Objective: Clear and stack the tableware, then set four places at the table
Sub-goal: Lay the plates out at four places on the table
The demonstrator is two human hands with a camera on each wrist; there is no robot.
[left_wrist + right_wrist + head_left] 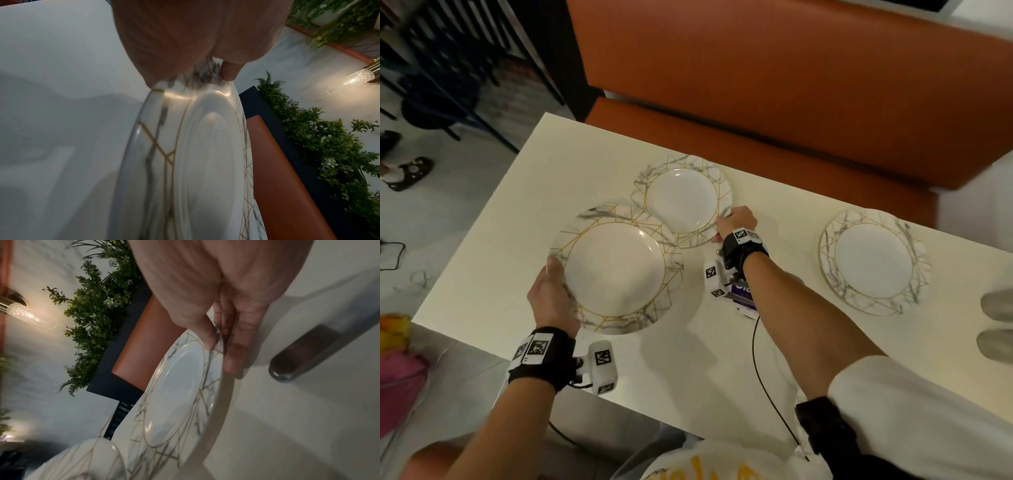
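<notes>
Pinching the near-left marbled plate (616, 274) with the left hand (551, 298) above the table (482, 274), the right hand (736, 221) pinches the far plate's (681, 198) right rim, likely to stack them.

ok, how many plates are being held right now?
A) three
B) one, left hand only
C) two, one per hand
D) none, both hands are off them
C: the left hand grips the rim of the near plate, the right hand pinches the rim of the far plate, and the third plate lies untouched on the table.
</notes>
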